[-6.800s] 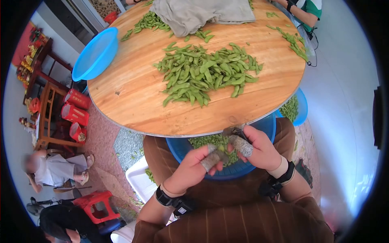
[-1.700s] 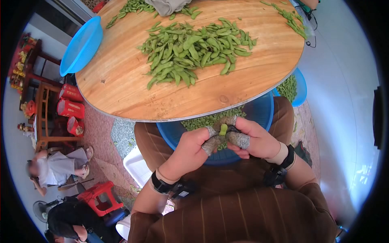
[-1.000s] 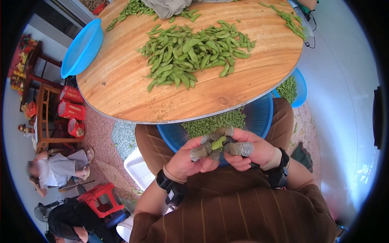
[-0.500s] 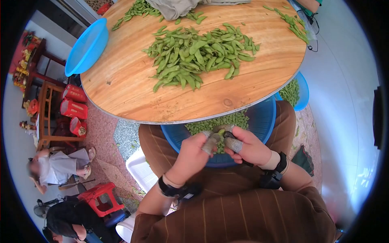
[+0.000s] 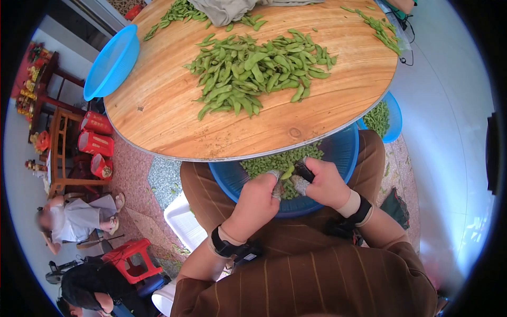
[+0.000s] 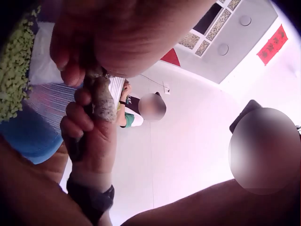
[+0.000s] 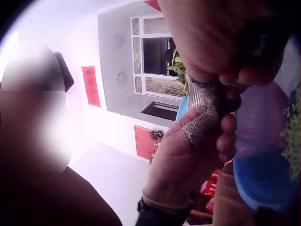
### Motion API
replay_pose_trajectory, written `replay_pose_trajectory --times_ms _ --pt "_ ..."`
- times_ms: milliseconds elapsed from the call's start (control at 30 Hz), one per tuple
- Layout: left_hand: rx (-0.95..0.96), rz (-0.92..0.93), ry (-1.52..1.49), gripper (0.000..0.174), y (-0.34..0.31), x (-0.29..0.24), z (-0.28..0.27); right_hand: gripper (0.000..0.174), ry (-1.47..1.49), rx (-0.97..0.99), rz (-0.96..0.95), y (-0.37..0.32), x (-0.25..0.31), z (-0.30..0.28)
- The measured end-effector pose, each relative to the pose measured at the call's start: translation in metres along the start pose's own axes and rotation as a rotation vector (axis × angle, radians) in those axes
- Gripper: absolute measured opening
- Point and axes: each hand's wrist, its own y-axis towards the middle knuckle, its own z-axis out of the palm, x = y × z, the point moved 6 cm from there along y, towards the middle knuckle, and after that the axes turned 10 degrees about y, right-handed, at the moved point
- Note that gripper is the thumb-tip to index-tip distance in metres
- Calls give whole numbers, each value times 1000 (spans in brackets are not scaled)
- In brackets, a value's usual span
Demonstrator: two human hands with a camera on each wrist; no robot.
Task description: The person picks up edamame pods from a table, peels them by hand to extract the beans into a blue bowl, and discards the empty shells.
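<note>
In the head view my left hand (image 5: 259, 198) pinches a green soybean pod (image 5: 288, 171) between its thumb and forefinger, both wrapped in grey. My right hand (image 5: 328, 185), also with a grey-wrapped thumb, is just to the right of the pod. Its fingers curl round a slim dark object (image 6: 76, 147), mostly hidden in the palm; I cannot tell its kind. Directly beneath both hands a blue basin (image 5: 346, 153) sits on the lap, holding many shelled green beans (image 5: 280, 161). A heap of whole pods (image 5: 253, 71) lies on the round wooden table (image 5: 174, 124).
An empty-looking light blue basin (image 5: 112, 62) leans at the table's left edge. Another blue basin (image 5: 393, 124) of beans stands low at the right. A white tray (image 5: 182, 219) is beside the left leg. Grey cloth (image 5: 227, 10) and more pods (image 5: 380, 29) lie farther back.
Half a second ago the hands met round the pod; now the right hand has drawn slightly right, and more of the pod shows at the left fingertips. Since the oldest frame, the view has tilted down.
</note>
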Motion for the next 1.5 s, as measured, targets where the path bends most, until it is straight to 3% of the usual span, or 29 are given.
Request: replay_pose_trajectory --times_ms 67,167,233,367,433,500,633,667,733,767,867,933,1033,1100,1133,1200,1333,1400,1433,1500 --pt "15 -42 -47 20 1 3 -1 24 -127 18 25 1 -2 -1" --pt "45 -61 -94 21 1 5 3 22 46 9 75 0 2 -6" --pt "62 -34 -93 20 2 3 5 20 384 82 360 -1 -6 0" --pt "45 11 -81 18 4 0 4 18 561 77 404 0 -21 10" --pt "29 18 -80 17 5 -2 0 18 793 124 456 -1 -27 17" --pt "118 -189 -373 19 6 4 1 19 839 140 437 0 -20 16" --pt "63 -73 -213 23 7 1 3 19 847 156 460 3 -21 14" --pt "43 -23 -59 21 6 0 3 19 846 156 460 4 -28 17" --pt "21 25 96 19 6 -2 1 19 21 7 -254 10 -6 6" --pt "-9 31 125 19 7 -3 -2 19 22 7 -253 8 -9 6" --pt "-8 11 116 20 7 0 -3 20 5 44 -181 6 0 1" --pt "22 -17 77 21 6 3 -2 18 509 105 378 6 -8 0" --pt "79 35 3 19 7 1 0 16 621 48 411 7 -16 0" --pt "216 -242 -460 18 5 10 11 16 703 91 383 6 -16 2" --pt "213 -247 -461 18 4 15 15 15 784 138 356 6 -13 5" --pt "74 -9 -391 19 10 14 14 18 785 150 357 7 -12 6" --pt "176 -69 -612 12 7 12 16 19 765 263 374 4 -8 2" --pt "491 -370 -1330 14 -4 13 36 19 794 260 303 2 -2 2" --pt "472 -372 -1343 14 -5 11 36 19 826 246 219 1 4 1" --pt "539 -471 -1878 15 -7 -6 41 20 808 211 170 -2 2 3"
